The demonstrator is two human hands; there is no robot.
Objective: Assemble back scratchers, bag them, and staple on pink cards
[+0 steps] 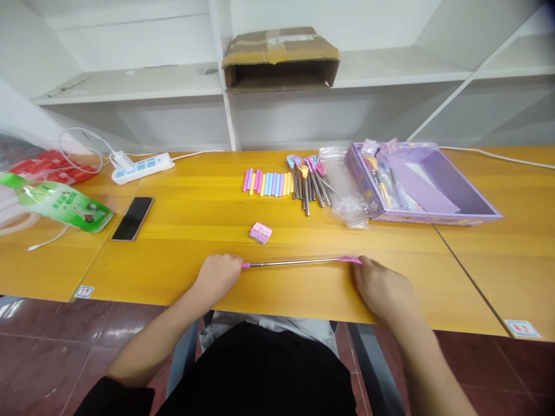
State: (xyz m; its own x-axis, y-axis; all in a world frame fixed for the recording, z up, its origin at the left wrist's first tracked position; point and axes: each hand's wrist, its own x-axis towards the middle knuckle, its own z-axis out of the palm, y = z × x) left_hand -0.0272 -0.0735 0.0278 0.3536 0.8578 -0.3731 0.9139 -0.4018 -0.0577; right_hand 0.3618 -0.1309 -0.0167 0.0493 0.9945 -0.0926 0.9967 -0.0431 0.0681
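Note:
A telescopic back scratcher point(299, 262) is stretched out level between my hands above the table's front. My left hand point(219, 278) is closed around its pink handle end. At the other end, my right hand point(384, 289) grips the pink hand-shaped head. Just beyond the rod lies a small stack of pink printed cards point(261, 232). Farther back, a row of pink, yellow, blue and purple handle tubes point(269, 183) is lined up. Beside it lies a bunch of back scratchers point(307, 182) with colored hand-shaped heads and metal rods.
A purple box point(437, 216) with wrapped pieces stands at right, next to clear plastic bags point(347, 202). At left are a phone point(133, 218), a green-labelled bottle point(65, 206), a power strip point(143, 168) and red packets point(52, 166). A cardboard box point(281, 55) sits on the shelf.

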